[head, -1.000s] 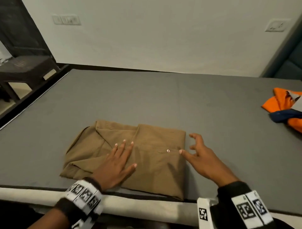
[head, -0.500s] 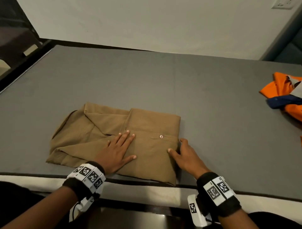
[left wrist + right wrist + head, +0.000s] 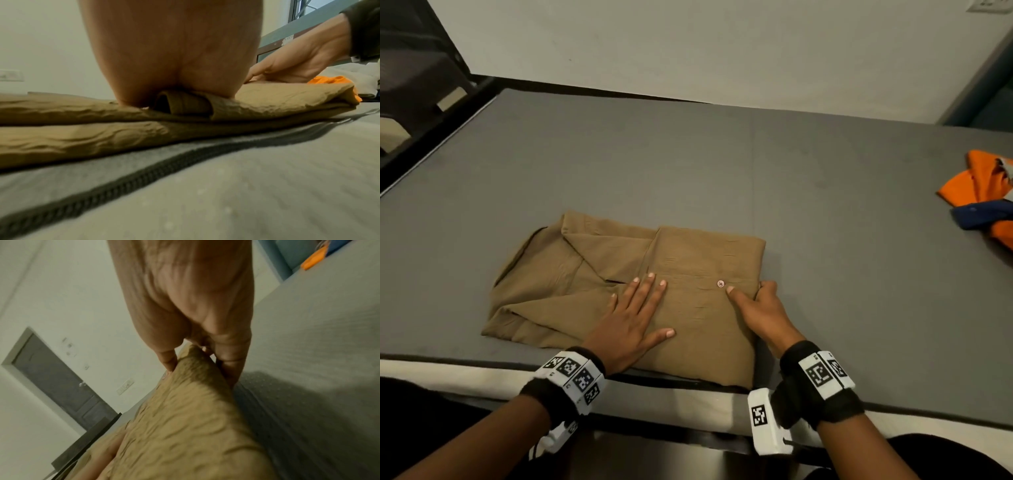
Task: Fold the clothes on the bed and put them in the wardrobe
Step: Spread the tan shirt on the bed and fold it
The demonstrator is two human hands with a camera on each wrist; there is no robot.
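Shirt [image 3: 619, 284], brown and partly folded into a rough rectangle, lies flat on the near part of the grey bed [image 3: 722, 164], its near edge reaching the mattress border. A small button [image 3: 720, 283] shows on the top layer toward the right side. The left hand [image 3: 631, 322] lies palm down on the middle of the shirt, fingers straight and slightly spread, pressing the cloth; the left wrist view shows the heel of the palm bearing down on the stacked layers. The right hand [image 3: 760, 308] is at the right edge of the shirt, thumb on top of the fabric just near the button and fingers curled around and under the folded edge, pinching it; the right wrist view shows the cloth edge caught between thumb and fingers [image 3: 232, 363]. Both wrists wear black bands with white marker blocks. Well apart, at the far right edge of the bed, lies a crumpled orange and blue garment [image 3: 983, 202]. Beyond the bed stands a pale wall [image 3: 688, 44], and at the far left a dark piece of furniture [image 3: 414, 78] beside the bed.
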